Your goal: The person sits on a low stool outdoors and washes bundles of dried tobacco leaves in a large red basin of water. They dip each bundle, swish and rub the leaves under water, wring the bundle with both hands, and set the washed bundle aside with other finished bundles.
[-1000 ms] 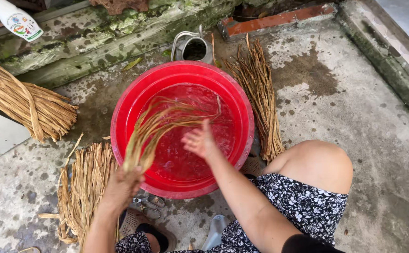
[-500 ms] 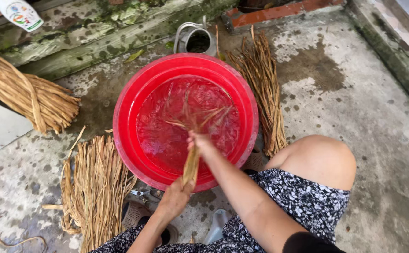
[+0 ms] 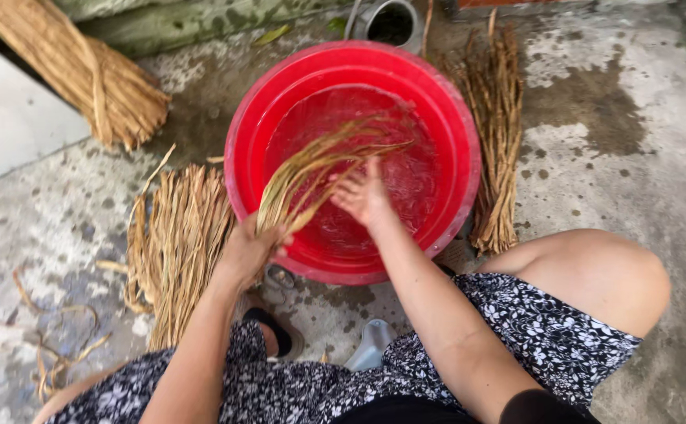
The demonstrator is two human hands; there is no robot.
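The left hand (image 3: pixel 247 250) is clenched round the butt of a bundle of dried straw-like stalks (image 3: pixel 319 165), fanned over the water in the red plastic basin (image 3: pixel 468 157). The right hand (image 3: pixel 364 193), fingers spread, rests on the stalks, though splashing blurs the contact. Gripping firmly at the butt and combing tipward should wet them evenly without snapping any.

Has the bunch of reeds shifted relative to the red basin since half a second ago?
Yes. The bunch of reeds swung leftward, from the red basin near rim middle to its left side.
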